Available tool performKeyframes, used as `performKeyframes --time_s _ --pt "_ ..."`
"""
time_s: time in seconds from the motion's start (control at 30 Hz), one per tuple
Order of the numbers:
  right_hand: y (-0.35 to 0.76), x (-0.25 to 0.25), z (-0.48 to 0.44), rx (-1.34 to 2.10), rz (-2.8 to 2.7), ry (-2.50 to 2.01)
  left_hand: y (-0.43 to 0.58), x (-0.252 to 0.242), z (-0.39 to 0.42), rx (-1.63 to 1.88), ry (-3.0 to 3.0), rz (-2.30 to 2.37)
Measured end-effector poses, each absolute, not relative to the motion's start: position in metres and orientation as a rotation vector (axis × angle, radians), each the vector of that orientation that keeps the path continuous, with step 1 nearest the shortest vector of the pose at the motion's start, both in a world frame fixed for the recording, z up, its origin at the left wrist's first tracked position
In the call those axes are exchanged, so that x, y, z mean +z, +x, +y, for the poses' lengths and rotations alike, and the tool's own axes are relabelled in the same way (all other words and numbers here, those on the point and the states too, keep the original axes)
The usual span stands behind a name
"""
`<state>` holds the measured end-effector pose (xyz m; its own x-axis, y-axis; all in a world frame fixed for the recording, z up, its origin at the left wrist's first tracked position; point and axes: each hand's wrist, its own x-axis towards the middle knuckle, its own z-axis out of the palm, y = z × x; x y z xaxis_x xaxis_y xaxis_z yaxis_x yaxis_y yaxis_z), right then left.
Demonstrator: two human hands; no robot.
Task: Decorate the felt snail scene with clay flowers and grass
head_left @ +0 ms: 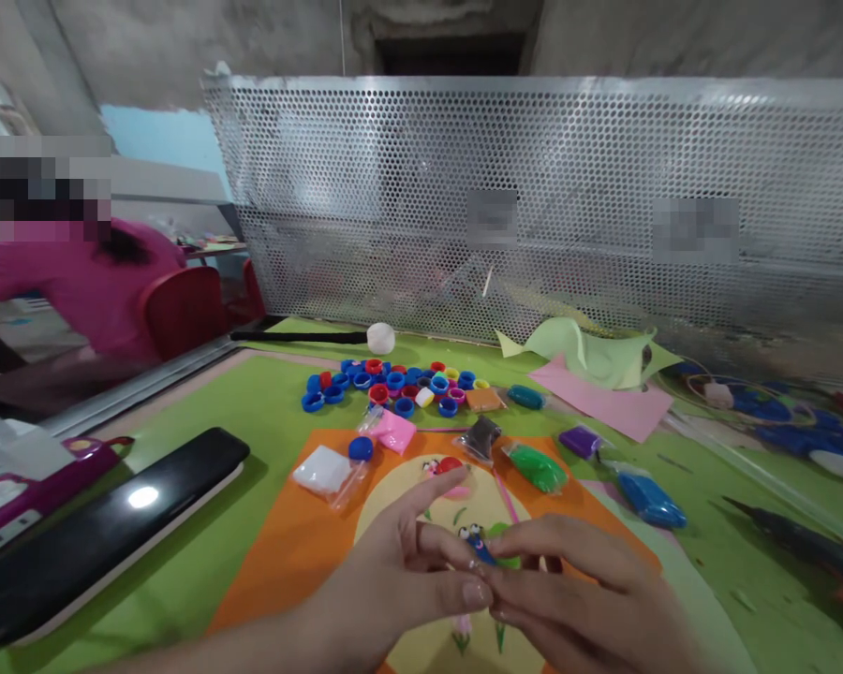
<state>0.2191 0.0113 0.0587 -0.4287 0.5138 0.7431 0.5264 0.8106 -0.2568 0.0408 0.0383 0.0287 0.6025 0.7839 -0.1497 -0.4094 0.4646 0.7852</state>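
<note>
L hand (393,573), head view: index out straight, other fingers curled. R hand (590,580): fingers part-bent at blue googly-eyed figure (476,545), over yellow card (383,494); can't tell if either grips. Prob. best: light touch, no squashing.

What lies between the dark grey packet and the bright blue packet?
Head view: the green packet lies between the dark grey packet and the bright blue packet; the purple packet sits farther back.

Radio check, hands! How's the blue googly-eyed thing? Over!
Left hand, right hand: close together. Blue googly-eyed piece: between them, grip unclear. Hands partly block yellow circle.
</note>
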Motion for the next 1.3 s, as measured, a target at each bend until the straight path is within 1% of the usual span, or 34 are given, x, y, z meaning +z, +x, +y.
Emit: performKeyframes --time_s 0.1,0.3,0.47,0.6,0.73,0.8,0.93,1.1,1.17,1.3 --pt "0.218 0.063 0.009 -0.091 -2.103 -0.790 0.042 0.024 0.036 0.758 0.707 0.560" --pt "0.220 0.053 0.006 -0.081 -2.188 -0.848 0.044 0.018 0.033 0.724 0.610 0.593" --pt "0.215 0.056 0.006 -0.202 -2.145 -0.793 0.045 0.023 0.033 0.807 0.685 0.666" --pt "0.215 0.062 0.006 -0.239 -2.180 -0.753 0.045 0.026 0.030 0.854 0.766 0.601" --pt "0.219 0.059 0.003 -0.213 -2.073 -0.801 0.047 0.029 0.027 0.866 0.709 0.506" --pt "0.221 0.055 0.004 -0.059 -1.997 -0.895 0.047 0.031 0.028 0.867 0.663 0.479" --pt "0.222 0.048 0.007 0.484 -1.786 -1.026 0.046 0.036 0.034 0.900 0.584 0.485" --pt "0.218 0.040 0.011 1.082 -1.490 -1.034 0.045 0.039 0.038 0.879 0.558 0.536" --pt "0.217 0.038 0.012 1.206 -1.407 -1.078 0.045 0.038 0.038 0.869 0.583 0.536" --pt "0.215 0.040 0.014 1.303 -1.330 -1.213 0.044 0.035 0.039 0.862 0.661 0.496"
